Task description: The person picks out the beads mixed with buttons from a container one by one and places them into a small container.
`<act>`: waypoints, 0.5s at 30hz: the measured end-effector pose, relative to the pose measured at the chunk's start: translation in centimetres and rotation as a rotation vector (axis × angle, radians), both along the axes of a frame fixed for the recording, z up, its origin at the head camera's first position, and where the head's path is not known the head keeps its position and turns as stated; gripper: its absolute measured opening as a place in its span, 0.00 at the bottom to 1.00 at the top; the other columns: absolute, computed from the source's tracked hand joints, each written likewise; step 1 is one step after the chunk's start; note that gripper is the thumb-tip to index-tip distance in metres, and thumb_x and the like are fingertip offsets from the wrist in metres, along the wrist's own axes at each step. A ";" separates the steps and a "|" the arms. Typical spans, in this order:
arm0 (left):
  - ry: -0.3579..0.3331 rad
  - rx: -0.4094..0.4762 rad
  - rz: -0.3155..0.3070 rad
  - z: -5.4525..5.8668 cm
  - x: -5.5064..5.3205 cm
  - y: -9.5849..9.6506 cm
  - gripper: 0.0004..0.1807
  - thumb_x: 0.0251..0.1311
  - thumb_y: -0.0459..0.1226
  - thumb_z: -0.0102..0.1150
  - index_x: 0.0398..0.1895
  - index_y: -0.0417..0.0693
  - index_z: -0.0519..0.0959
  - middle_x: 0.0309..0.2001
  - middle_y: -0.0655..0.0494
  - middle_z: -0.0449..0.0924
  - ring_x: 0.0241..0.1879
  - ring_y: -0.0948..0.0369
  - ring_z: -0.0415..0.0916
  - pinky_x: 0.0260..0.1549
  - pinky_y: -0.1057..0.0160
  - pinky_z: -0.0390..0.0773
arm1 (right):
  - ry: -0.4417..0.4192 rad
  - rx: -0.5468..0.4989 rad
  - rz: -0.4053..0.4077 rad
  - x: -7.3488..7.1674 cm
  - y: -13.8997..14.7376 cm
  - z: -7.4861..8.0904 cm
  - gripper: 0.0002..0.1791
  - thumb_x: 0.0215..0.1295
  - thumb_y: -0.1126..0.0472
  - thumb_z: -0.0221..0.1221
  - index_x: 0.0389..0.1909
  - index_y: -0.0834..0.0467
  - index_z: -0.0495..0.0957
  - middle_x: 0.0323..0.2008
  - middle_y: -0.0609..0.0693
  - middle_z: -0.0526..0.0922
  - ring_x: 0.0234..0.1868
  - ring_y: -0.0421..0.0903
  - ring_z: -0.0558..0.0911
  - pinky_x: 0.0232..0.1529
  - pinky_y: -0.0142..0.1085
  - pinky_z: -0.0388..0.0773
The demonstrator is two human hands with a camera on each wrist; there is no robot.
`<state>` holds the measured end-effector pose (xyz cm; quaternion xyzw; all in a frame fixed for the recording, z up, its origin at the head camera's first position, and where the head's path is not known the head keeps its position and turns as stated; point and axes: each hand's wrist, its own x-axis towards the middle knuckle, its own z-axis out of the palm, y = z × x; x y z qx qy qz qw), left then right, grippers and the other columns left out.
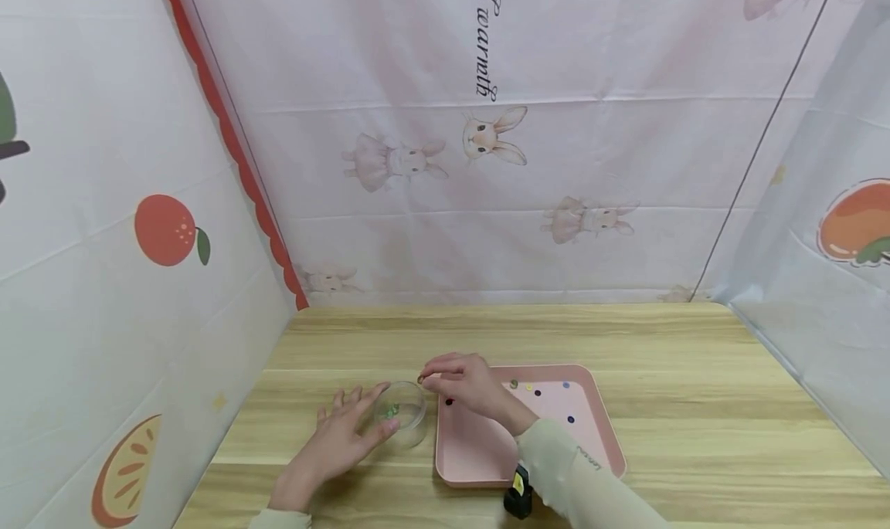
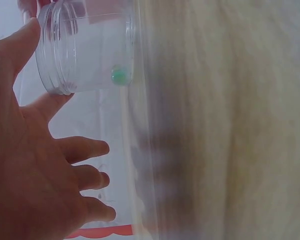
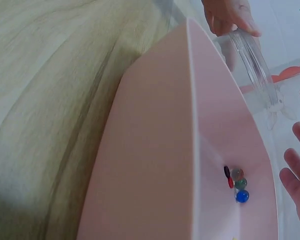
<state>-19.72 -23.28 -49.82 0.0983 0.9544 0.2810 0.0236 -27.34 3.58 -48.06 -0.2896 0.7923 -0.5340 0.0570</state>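
My left hand (image 1: 337,440) holds a clear open jar (image 1: 410,434) near its rim, between thumb and forefinger, with the other fingers spread. A green marble (image 2: 119,76) lies at the jar's bottom in the left wrist view. Beside the jar's mouth, my right hand (image 1: 480,388) pinches a small brownish marble (image 1: 420,379) between thumb and fingertips. That hand is over the left edge of a pink tray (image 1: 480,456). In the tray lie a blue marble (image 3: 242,196), a green marble (image 3: 241,183) and several small button-like discs, among them a black disc (image 1: 571,419).
The tray and jar stand on a wood-grain table (image 1: 695,405). Printed cloth walls (image 1: 528,259) rise behind and on both sides. A small black device (image 1: 518,494) sits at the right wrist, over the tray's front edge.
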 end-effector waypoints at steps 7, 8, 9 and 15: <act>-0.005 0.000 -0.005 -0.1 0.0 0.0 0.40 0.74 0.65 0.51 0.84 0.65 0.59 0.81 0.29 0.52 0.79 0.22 0.36 0.68 0.15 0.31 | 0.021 0.020 0.006 0.2 -0.9 -0.1 0.09 0.73 0.50 0.67 0.48 0.46 0.91 0.60 0.48 0.87 0.59 0.46 0.83 0.54 0.40 0.85; -0.006 0.000 -0.006 -0.2 0.0 0.0 0.40 0.74 0.65 0.51 0.84 0.65 0.59 0.81 0.29 0.52 0.79 0.22 0.36 0.68 0.15 0.31 | 0.020 0.025 0.008 0.3 -1.0 -0.1 0.10 0.73 0.50 0.67 0.48 0.46 0.91 0.60 0.49 0.86 0.57 0.45 0.83 0.52 0.38 0.84; -0.007 0.002 -0.007 -0.2 -0.1 0.0 0.40 0.74 0.65 0.51 0.84 0.64 0.59 0.81 0.29 0.52 0.79 0.22 0.36 0.68 0.15 0.31 | 0.019 0.030 0.011 0.3 -1.1 -0.1 0.10 0.73 0.49 0.67 0.48 0.46 0.91 0.61 0.49 0.86 0.56 0.45 0.83 0.51 0.38 0.83; 0.007 -0.011 -0.008 -0.2 -0.1 0.0 0.40 0.75 0.64 0.51 0.84 0.63 0.59 0.81 0.29 0.52 0.79 0.22 0.37 0.67 0.14 0.31 | 0.023 0.065 0.016 0.5 -1.4 -0.2 0.10 0.74 0.48 0.65 0.48 0.45 0.91 0.63 0.51 0.85 0.50 0.44 0.82 0.46 0.35 0.81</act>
